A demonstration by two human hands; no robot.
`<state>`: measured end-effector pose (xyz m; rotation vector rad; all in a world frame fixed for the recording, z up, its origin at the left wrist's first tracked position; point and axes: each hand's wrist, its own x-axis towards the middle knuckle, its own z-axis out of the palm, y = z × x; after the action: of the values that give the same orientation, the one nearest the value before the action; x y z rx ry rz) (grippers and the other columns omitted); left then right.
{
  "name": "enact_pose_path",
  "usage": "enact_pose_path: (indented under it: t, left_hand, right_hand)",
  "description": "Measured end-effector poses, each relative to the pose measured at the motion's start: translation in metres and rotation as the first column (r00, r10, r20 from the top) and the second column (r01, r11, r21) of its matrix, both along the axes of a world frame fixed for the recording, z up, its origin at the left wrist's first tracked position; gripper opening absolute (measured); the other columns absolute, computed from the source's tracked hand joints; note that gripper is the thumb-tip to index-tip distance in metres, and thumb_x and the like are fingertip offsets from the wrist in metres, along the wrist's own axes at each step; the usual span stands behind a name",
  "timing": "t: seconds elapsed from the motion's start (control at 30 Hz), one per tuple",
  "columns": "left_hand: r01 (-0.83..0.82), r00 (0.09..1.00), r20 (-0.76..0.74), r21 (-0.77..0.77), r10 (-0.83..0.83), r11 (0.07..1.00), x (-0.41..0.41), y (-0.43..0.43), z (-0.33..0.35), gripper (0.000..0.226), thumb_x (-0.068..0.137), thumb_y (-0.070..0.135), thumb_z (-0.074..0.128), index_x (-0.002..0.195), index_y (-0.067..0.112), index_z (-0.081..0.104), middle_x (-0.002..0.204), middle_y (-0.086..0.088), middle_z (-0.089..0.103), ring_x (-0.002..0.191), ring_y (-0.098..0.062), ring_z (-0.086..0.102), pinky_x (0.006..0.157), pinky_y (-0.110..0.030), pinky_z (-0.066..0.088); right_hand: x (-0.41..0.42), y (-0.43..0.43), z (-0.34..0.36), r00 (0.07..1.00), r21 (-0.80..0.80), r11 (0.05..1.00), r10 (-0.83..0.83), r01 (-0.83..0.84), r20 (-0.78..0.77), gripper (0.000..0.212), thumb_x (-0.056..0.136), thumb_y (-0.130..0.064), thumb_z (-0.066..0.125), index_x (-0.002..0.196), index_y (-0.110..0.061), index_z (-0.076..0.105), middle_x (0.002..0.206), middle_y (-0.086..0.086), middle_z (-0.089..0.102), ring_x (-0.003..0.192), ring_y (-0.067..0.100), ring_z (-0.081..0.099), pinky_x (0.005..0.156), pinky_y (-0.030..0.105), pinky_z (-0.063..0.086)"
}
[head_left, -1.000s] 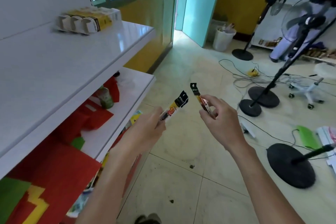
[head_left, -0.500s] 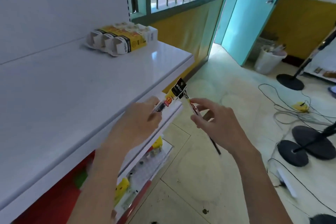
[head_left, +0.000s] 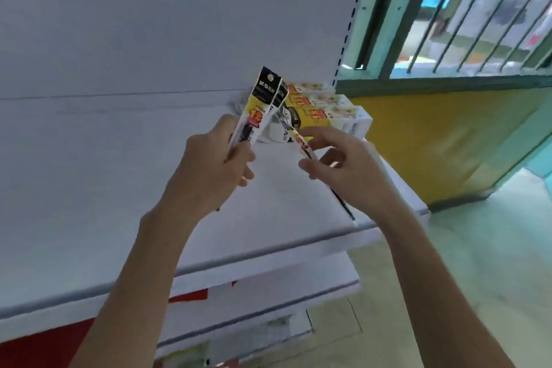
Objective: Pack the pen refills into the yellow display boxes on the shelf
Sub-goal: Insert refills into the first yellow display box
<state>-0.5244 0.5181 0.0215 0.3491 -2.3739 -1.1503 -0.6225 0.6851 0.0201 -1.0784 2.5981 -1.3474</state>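
The pen refill pack point(head_left: 259, 109) has white letters "M·G" on its black top and a big red "1" lower down. The yellow display boxes point(head_left: 324, 112) have red marks, too blurry to read.

Bright daylight from the barred window point(head_left: 466, 18); whole frame softly motion-blurred, edges bent by wide-angle distortion.

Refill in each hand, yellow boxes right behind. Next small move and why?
Probably move the right hand forward and slide the pinched refill into the yellow display boxes. They lie on the shelf just beyond both hands, and the left hand grips the upright refill.
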Motion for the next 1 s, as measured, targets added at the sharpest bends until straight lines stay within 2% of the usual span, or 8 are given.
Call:
enact_pose_path:
  t: [0.13,0.23,0.43,0.6,0.7,0.8,0.93,1.0]
  left_hand:
    - [-0.225,0.970,-0.052,0.197,0.240,0.954,-0.035,0.016,0.000,0.008,0.092,0.024,0.052,0.099,0.020,0.054,0.073,0.005,0.066,0.043,-0.005,0.054,0.041,-0.016,0.045]
    - [-0.325,0.935,-0.024,0.335,0.353,0.884,-0.052,0.021,0.004,0.022,0.080,0.041,0.065,0.084,0.020,0.059,0.065,0.004,0.067,0.040,-0.008,0.045,0.040,-0.021,0.041]
    - [-0.446,0.892,0.109,0.362,0.438,0.819,-0.082,0.011,-0.002,0.021,0.076,0.033,0.073,0.083,0.014,0.066,0.067,0.003,0.071,0.033,-0.002,0.042,0.036,-0.015,0.037]
    - [-0.400,0.916,0.161,0.359,0.366,0.843,-0.089,0.004,-0.011,0.014,0.079,0.025,0.070,0.085,0.013,0.067,0.071,-0.001,0.072,0.033,-0.006,0.043,0.037,-0.016,0.037]
    - [-0.393,0.916,0.077,0.367,0.393,0.843,-0.096,0.002,-0.006,0.007,0.081,0.018,0.068,0.082,0.012,0.064,0.067,-0.005,0.069,0.034,-0.007,0.043,0.037,-0.017,0.036]
    - [-0.543,0.798,-0.043,0.383,0.601,0.747,-0.093,-0.013,0.000,0.018,0.082,0.017,0.067,0.068,0.018,0.055,0.057,-0.003,0.059,0.031,-0.005,0.041,0.039,-0.020,0.036]
    - [-0.673,0.652,-0.118,0.363,0.749,0.644,-0.084,-0.028,-0.004,0.021,0.085,0.019,0.062,0.067,0.018,0.052,0.064,-0.008,0.060,0.033,-0.005,0.044,0.041,-0.020,0.039]
    - [-0.709,0.627,-0.109,0.330,0.771,0.623,-0.084,-0.028,-0.008,0.018,0.086,0.019,0.061,0.071,0.015,0.053,0.062,-0.008,0.058,0.033,-0.004,0.045,0.035,-0.015,0.037]
  right_hand:
    - [-0.052,-0.006,0.007,0.983,0.123,0.977,0.178,-0.171,-0.041,0.047,0.080,-0.028,0.070,0.122,-0.036,0.051,0.094,-0.023,0.056,0.076,0.005,0.057,0.071,0.021,0.049]
    - [-0.072,-0.013,0.005,0.961,0.186,0.949,0.270,-0.254,-0.064,0.054,0.079,-0.026,0.071,0.127,-0.034,0.046,0.100,-0.018,0.058,0.080,0.005,0.055,0.075,0.024,0.047]
    - [-0.094,-0.025,-0.003,0.918,0.223,0.909,0.382,-0.352,-0.107,0.050,0.081,-0.025,0.069,0.127,-0.032,0.049,0.099,-0.019,0.055,0.076,-0.006,0.049,0.064,0.005,0.036]
    - [-0.110,-0.029,-0.001,0.903,0.244,0.895,0.411,-0.375,-0.122,0.047,0.080,-0.028,0.070,0.123,-0.032,0.053,0.110,-0.013,0.063,0.089,0.001,0.051,0.073,0.009,0.039]
    - [-0.121,-0.027,0.004,0.901,0.246,0.899,0.406,-0.363,-0.152,0.049,0.079,-0.042,0.069,0.124,-0.030,0.054,0.111,-0.021,0.054,0.103,0.001,0.048,0.089,0.023,0.040]
    - [-0.147,-0.023,0.003,0.890,0.288,0.935,0.303,-0.208,-0.341,0.056,0.080,-0.048,0.065,0.129,-0.025,0.052,0.124,-0.013,0.051,0.122,0.010,0.036,0.100,0.028,0.030]
    - [-0.174,-0.017,-0.016,0.907,0.498,0.861,0.286,-0.102,-0.308,0.070,0.078,-0.044,0.067,0.138,-0.025,0.039,0.142,-0.002,0.039,0.134,0.018,0.026,0.107,0.035,0.021]
    - [-0.177,-0.016,-0.023,0.886,0.485,0.869,0.295,-0.093,-0.357,0.069,0.077,-0.041,0.069,0.137,-0.025,0.040,0.140,-0.003,0.041,0.132,0.018,0.029,0.105,0.037,0.024]
